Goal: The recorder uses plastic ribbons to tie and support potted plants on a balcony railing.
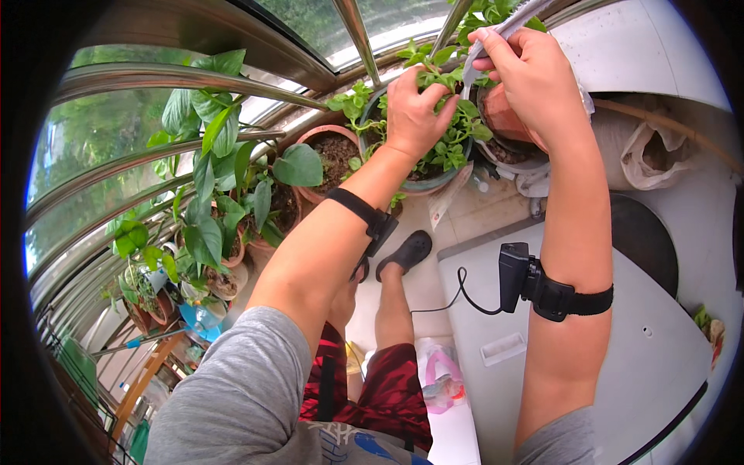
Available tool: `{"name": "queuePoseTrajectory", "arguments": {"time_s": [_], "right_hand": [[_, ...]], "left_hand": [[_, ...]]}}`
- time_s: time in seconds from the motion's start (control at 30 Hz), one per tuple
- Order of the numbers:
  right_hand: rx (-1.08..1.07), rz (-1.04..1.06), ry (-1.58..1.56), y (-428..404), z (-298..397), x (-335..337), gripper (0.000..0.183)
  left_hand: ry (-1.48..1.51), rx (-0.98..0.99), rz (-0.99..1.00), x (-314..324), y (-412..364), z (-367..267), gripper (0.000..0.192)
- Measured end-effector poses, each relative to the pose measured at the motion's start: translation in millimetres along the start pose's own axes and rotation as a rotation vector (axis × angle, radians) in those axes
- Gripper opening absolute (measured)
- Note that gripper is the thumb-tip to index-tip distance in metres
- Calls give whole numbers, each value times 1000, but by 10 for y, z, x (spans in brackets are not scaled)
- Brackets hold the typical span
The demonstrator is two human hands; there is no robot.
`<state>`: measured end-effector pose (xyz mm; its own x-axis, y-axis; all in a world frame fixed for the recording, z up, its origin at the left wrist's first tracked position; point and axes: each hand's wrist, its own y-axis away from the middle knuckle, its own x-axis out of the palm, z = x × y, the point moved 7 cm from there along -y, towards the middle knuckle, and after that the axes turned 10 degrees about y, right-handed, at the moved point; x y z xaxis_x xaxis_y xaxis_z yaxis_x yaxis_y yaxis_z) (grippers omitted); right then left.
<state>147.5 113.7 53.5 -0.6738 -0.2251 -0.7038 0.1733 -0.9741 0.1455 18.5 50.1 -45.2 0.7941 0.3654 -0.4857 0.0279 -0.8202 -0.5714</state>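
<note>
My left hand (pixel 419 113) reaches into a leafy green plant (pixel 450 139) that grows in a large round pot (pixel 427 185) by the window. Its thumb and fingers are bent around the upper stems; whether they pinch a stem is hidden. My right hand (pixel 520 64), higher and to the right, pinches a strip of light grey cloth (pixel 511 22) between thumb and fingers. One end of the cloth hangs down beside the leaves, and the other runs up out of view. A terracotta pot (pixel 505 116) lies tilted just below my right hand.
Metal window bars (pixel 192 78) run along the left and top. More potted plants (pixel 203 232) line the window. A white appliance lid or panel (pixel 500 395) lies at the lower right, with a black cable (pixel 482 311) over it. A plastic bag (pixel 654 151) sits at the right.
</note>
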Motion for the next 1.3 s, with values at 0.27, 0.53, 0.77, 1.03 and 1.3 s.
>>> {"name": "queuePoseTrajectory", "arguments": {"time_s": [0.27, 0.53, 0.77, 1.03, 1.3], "right_hand": [[59, -26, 13, 10, -106, -85, 32], [54, 5, -147, -3, -81, -70, 33], [13, -14, -146, -144, -47, -1, 32], [-29, -39, -102, -264, -46, 62, 33], [-9, -38, -122, -285, -140, 58, 33]], "left_hand": [[457, -507, 35, 267, 219, 367, 18], [865, -905, -151, 264, 270, 609, 29], [717, -810, -337, 19, 245, 705, 25], [887, -669, -309, 13, 58, 536, 18], [381, -301, -134, -27, -112, 4, 20]]}}
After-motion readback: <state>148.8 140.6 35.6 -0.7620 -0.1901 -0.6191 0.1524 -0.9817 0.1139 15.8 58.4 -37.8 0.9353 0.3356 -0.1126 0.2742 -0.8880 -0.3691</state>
